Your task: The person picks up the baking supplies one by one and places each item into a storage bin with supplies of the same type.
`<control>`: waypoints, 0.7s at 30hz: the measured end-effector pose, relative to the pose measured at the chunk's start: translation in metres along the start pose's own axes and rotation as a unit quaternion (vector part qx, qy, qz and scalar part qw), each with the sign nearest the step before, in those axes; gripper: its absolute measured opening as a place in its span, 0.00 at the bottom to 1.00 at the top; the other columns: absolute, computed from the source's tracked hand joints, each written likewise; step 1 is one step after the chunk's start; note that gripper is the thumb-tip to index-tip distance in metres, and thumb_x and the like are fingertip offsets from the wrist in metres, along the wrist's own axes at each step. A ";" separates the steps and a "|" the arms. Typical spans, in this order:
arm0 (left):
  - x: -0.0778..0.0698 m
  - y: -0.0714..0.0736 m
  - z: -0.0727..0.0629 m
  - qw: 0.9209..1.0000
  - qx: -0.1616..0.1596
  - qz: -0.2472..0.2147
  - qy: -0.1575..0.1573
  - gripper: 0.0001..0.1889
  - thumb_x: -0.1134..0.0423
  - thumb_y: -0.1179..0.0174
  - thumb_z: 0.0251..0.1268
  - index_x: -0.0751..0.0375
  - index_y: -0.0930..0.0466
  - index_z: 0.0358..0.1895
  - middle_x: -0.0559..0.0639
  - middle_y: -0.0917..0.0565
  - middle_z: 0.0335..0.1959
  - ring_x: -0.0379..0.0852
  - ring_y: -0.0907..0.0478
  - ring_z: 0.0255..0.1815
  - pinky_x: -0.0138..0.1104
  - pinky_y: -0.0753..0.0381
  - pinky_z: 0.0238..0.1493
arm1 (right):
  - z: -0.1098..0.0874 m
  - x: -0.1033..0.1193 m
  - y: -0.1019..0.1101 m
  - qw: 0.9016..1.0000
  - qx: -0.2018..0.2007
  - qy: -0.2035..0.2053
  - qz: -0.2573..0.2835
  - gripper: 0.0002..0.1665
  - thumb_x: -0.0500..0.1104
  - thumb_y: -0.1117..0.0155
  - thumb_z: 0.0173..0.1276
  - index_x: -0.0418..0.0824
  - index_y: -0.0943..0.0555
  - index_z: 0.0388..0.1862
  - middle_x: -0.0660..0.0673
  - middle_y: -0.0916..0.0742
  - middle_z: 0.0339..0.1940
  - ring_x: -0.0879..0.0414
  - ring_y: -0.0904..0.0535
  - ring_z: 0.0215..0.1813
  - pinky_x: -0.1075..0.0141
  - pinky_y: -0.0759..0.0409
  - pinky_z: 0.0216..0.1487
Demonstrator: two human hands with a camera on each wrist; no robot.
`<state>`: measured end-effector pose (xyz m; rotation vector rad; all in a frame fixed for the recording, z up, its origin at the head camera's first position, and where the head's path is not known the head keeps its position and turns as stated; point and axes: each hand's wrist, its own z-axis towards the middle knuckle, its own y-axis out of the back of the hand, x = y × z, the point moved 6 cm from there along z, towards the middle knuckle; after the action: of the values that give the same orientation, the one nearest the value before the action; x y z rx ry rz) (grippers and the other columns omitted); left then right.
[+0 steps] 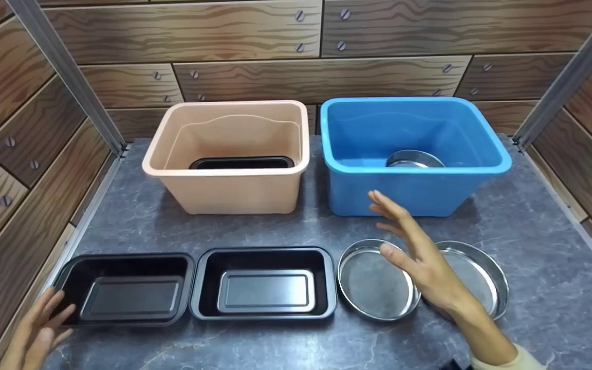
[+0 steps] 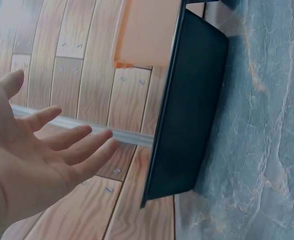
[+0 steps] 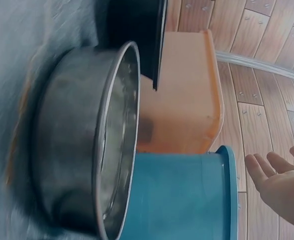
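My left hand (image 1: 38, 329), fingers spread and holding nothing, hovers by the left end of a black loaf pan (image 1: 131, 298). In the left wrist view its palm faces the pan's dark outer wall (image 2: 192, 105). A second black loaf pan (image 1: 266, 290) sits right beside the first. My right hand (image 1: 419, 262) is raised over two round metal cake pans, empty and with fingers extended. It overlaps the left round pan (image 1: 373, 282) and partly hides the right round pan (image 1: 473, 275). In the right wrist view a round pan's metal side (image 3: 71, 145) shows large.
Behind the row stand a peach bin (image 1: 234, 192) with a black pan (image 1: 242, 163) inside and a blue bin (image 1: 393, 192) with a round metal pan (image 1: 414, 158) inside. Wood-patterned walls (image 1: 255, 79) enclose the grey marbled table (image 1: 255, 231) at the back and sides.
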<state>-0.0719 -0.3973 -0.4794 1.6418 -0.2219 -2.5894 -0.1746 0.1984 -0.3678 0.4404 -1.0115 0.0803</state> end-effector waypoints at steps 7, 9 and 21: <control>0.025 0.028 -0.013 0.995 0.013 -0.034 0.098 0.30 0.69 0.75 0.86 0.58 0.63 0.86 0.36 0.35 0.76 0.32 0.24 0.67 0.27 0.15 0.55 | 0.010 -0.001 -0.010 0.999 0.014 -0.029 0.029 0.41 0.31 0.49 0.76 0.47 0.44 0.85 0.44 0.34 0.83 0.44 0.34 0.79 0.61 0.30 0.77; 0.026 0.032 -0.016 0.990 0.011 -0.091 0.106 0.29 0.66 0.76 0.87 0.55 0.63 0.86 0.38 0.33 0.76 0.36 0.23 0.67 0.31 0.13 0.56 | 0.014 -0.002 -0.013 0.999 0.016 -0.032 0.033 0.40 0.31 0.50 0.77 0.48 0.43 0.85 0.44 0.31 0.81 0.44 0.32 0.77 0.61 0.28 0.76; 0.032 0.042 -0.027 0.983 -0.013 -0.123 0.134 0.28 0.61 0.75 0.89 0.52 0.60 0.86 0.35 0.28 0.73 0.38 0.20 0.65 0.37 0.11 0.55 | 0.033 -0.001 -0.025 0.998 0.010 -0.047 0.052 0.37 0.32 0.49 0.78 0.50 0.38 0.83 0.45 0.27 0.77 0.44 0.28 0.74 0.58 0.26 0.75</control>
<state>-0.0623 -0.4456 -0.5121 2.1021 0.0320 -2.4784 -0.1947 0.1625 -0.3614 0.4132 -1.1261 0.1640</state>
